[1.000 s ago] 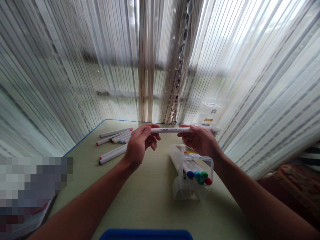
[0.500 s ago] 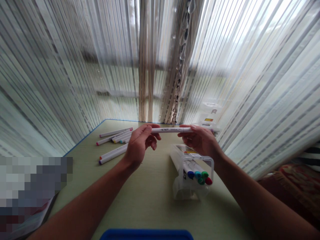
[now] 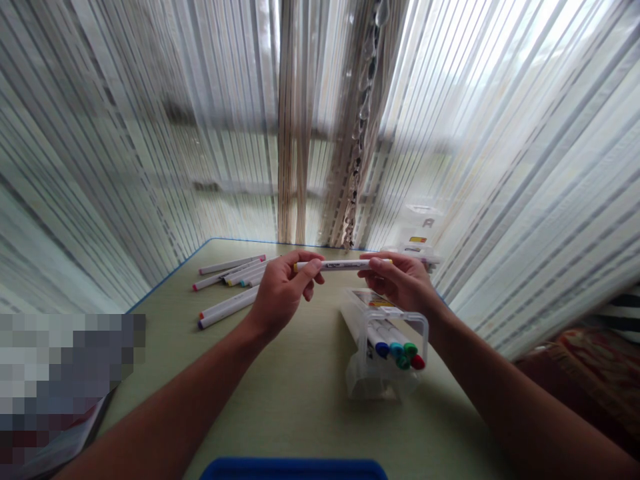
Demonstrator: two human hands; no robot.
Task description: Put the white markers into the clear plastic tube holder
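Note:
A white marker [image 3: 345, 265] with yellow ends is held level above the table between both hands. My left hand [image 3: 285, 283] pinches its left end between thumb and fingers. The right end is gripped by my right hand [image 3: 400, 277], thumb in front. Just below my right hand lies a clear plastic marker case [image 3: 361, 327], its open end facing me. Inside it are several white markers with blue, teal, green and red ends [image 3: 401, 355]. To the left of my left hand, several loose white markers [image 3: 227, 307] rest on the table, partly hidden by that hand.
The pale table [image 3: 280, 400] has a blue edge. Another clear case [image 3: 417, 243] stands at the back right, behind my right hand. String curtains [image 3: 240, 133] hang beyond the table. A blue object [image 3: 295, 469] lies at the near edge, and patterned cloth [image 3: 595, 367] is at the right.
The marker has come fully between the hands, so that its yellow ends now show. My left thumb has slid along it, and both hands have shifted slightly to the right.

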